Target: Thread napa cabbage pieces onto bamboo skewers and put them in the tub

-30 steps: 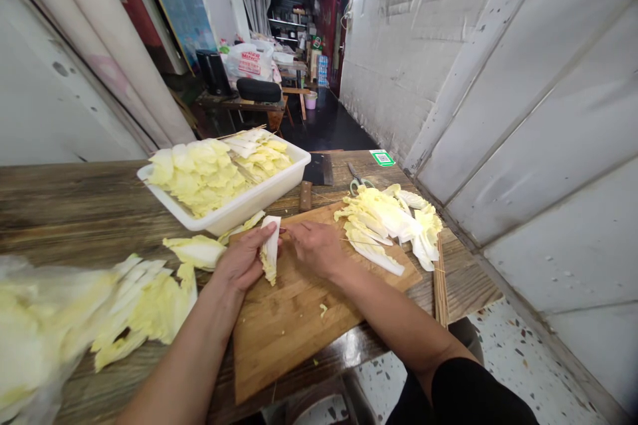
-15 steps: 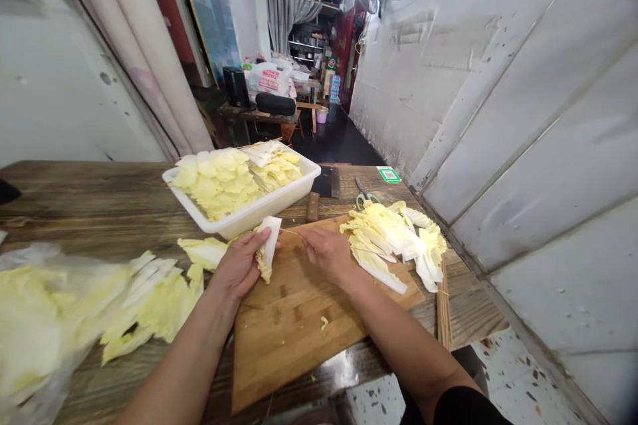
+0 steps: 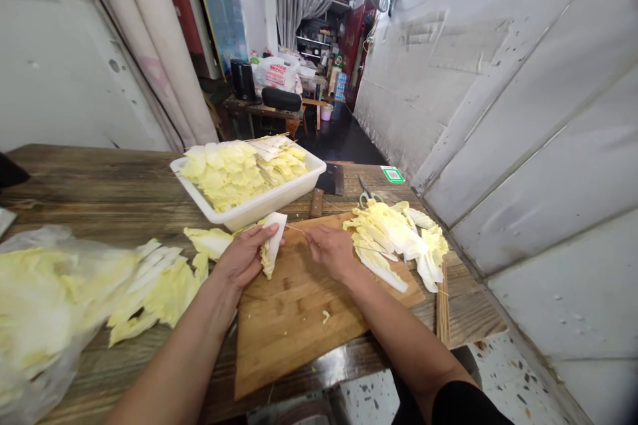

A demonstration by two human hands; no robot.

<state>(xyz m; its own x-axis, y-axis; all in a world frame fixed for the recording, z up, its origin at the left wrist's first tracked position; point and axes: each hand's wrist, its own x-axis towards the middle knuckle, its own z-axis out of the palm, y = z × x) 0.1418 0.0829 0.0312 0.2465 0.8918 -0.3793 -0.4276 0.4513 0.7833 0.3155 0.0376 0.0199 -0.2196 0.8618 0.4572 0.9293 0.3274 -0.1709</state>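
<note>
My left hand point(image 3: 245, 255) is closed around a cut piece of napa cabbage leaf point(image 3: 274, 238), its white stem end up, over the left part of a wooden cutting board point(image 3: 304, 339). Between the fingers of my right hand point(image 3: 329, 249) is a thin bamboo skewer point(image 3: 297, 230), pointing left with its tip at the edge of the leaf piece. Whether the tip has gone in, I cannot tell. Beside my right hand, loose cabbage leaves point(image 3: 399, 236) lie piled on the board's right side. Behind my left hand stands a white tray point(image 3: 249, 215) heaped with cabbage pieces and some skewers.
A cleaver point(image 3: 316, 202) lies behind the board, with scissors point(image 3: 367, 195) to its right. A bundle of skewers point(image 3: 442, 309) rests along the table's right side. More cabbage leaves point(image 3: 159, 292) spill from a clear plastic bag point(image 3: 54, 372) at left. A wall borders the right.
The camera view has shifted slightly, moving most of the scene a little to the right. Both hands keep nearly the same pose, with the skewer still at the leaf piece.
</note>
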